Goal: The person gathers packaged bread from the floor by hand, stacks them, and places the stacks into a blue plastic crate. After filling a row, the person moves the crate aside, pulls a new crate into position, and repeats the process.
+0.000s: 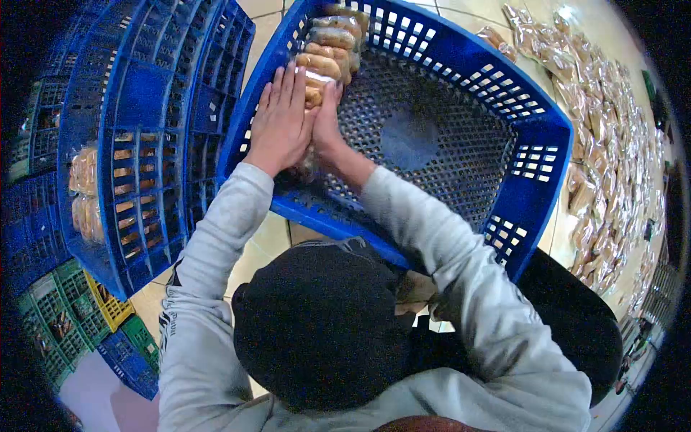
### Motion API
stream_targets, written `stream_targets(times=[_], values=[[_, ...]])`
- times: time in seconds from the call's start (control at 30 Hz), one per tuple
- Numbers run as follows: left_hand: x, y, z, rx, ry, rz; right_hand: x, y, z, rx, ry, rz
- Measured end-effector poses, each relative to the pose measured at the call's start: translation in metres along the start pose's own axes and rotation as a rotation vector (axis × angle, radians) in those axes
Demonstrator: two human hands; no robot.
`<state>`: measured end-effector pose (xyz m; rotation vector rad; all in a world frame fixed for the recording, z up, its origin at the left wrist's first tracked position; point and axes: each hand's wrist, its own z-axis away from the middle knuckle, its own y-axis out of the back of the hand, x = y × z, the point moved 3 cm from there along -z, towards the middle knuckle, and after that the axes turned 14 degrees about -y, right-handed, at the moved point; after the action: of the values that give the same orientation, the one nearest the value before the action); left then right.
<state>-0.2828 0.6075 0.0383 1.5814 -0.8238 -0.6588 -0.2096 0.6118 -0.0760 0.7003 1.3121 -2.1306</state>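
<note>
Seemingly for alignment, bagged rolls point(320, 66) are flanked by left hand point(283, 124) and right hand point(328, 128), fingers outstretched, at ten o'clock in blue crate point(410, 140).

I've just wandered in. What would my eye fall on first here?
Probably the large, slotted blue plastic crate at upper centre, where a bare left hand and bare right hand meet at the near end of a row of golden-brown, clear-wrapped bread rolls. Next, perhaps, the broad spread of shiny, clear-wrapped bread packs along the right.
</note>
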Motion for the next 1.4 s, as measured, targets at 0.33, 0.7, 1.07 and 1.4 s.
stream_targets(times=[0.33, 0.7, 1.07, 1.4], values=[[0.002, 0.003, 0.001, -0.047, 0.021, -0.005, -0.085, 0.007, -0.069, -0.026, -0.072, -0.184], [0.003, 0.015, 0.01, 0.272, 0.001, 0.126, -0.068, 0.065, 0.126, -0.274, 0.038, 1.058], [-0.008, 0.043, 0.018, 0.76, 0.04, 0.275, -0.046, 0.03, 0.14, -0.223, 0.449, 1.255], [-0.007, 0.05, 0.023, 0.744, -0.064, 0.147, -0.03, 0.023, 0.135, -0.316, 0.367, 1.225]])
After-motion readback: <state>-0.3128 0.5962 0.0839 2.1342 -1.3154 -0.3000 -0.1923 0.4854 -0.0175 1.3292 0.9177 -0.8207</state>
